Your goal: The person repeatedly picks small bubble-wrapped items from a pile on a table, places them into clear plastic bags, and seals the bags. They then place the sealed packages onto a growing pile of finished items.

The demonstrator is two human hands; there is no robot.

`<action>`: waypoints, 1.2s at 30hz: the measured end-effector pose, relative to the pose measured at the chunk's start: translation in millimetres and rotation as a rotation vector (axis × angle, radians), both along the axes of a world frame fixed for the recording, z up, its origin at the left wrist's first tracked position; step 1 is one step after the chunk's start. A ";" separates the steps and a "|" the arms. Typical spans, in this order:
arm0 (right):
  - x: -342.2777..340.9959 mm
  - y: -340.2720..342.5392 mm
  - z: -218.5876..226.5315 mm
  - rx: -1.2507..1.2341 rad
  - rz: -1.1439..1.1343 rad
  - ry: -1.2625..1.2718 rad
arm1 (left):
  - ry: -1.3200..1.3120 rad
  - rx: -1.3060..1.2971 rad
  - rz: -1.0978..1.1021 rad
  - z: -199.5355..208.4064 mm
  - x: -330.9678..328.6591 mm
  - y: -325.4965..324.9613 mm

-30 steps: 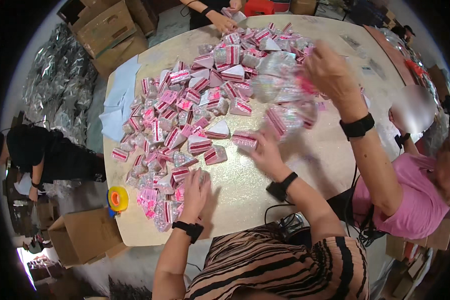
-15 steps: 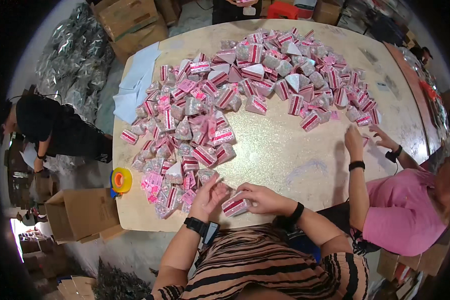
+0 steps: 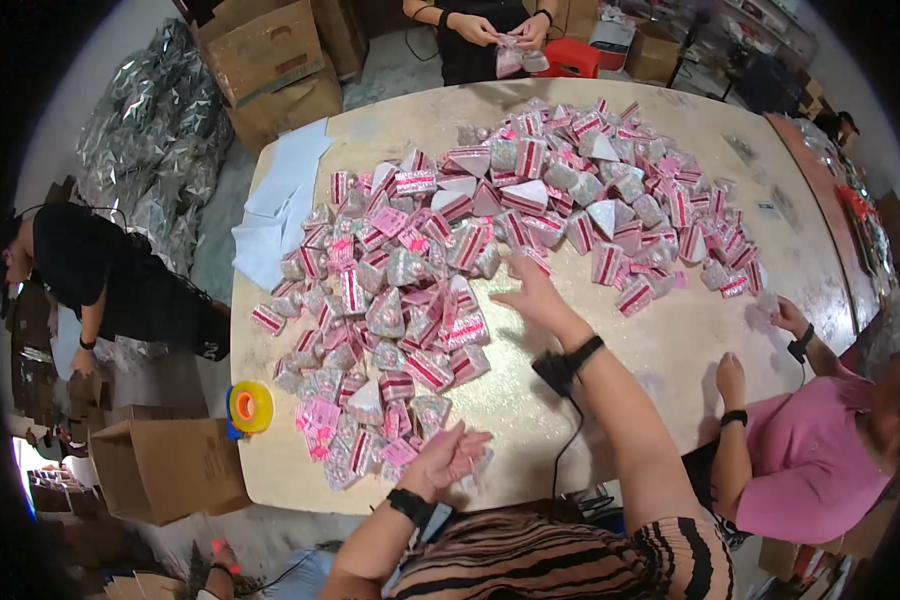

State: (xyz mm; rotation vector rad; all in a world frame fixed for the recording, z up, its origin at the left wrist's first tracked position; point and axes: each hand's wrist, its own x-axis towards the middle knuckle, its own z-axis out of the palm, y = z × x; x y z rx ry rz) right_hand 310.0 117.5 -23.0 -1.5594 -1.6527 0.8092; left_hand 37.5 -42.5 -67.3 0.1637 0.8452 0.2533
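Note:
A large heap of wedge-shaped cake-slice pieces (image 3: 430,370) in clear wrapping, pink, white and red striped, covers the table. My right hand (image 3: 542,292) reaches over the table with fingers spread, holding nothing I can see. Its fingertips are close to a striped cake-slice piece (image 3: 533,260) at the heap's inner edge; whether they touch it I cannot tell. Close to the table's front edge, my left hand (image 3: 448,460) is turned partly palm up, its fingers apart and loosely bent. Something thin and clear shows beside those fingers, too faint to name. Pink cards (image 3: 318,420) lie among the nearby pieces.
A yellow tape roll (image 3: 252,406) sits at the left edge, above an open cardboard box (image 3: 170,465). Pale blue sheets (image 3: 275,205) lie far left. A person in pink (image 3: 810,460) works at right; another person's hands (image 3: 505,32) hold a small pink bag across the table.
My right hand has let go of a striped cake-slice piece and moved forward to the heap. My left hand stays near the front edge. The view has tilted, bringing the far person's hands into sight.

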 end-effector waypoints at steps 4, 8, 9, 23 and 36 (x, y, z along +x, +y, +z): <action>-9.0 85.0 -28.7 0.085 -0.176 -0.086 | -0.171 0.100 0.005 -22.5 -18.5 -5.9; -75.4 94.8 -60.4 -0.006 -0.121 0.224 | 0.227 0.708 -0.338 13.9 -11.8 -10.9; -87.7 87.4 -46.4 0.001 -0.110 0.148 | 0.308 0.839 -0.416 18.9 -11.8 -12.1; -44.3 190.0 -46.5 0.166 -0.136 -0.317 | 0.314 0.893 -0.595 15.2 -22.5 9.0; -138.4 194.1 -15.0 -0.011 0.513 -0.297 | -0.136 0.262 -0.124 15.4 -14.6 33.6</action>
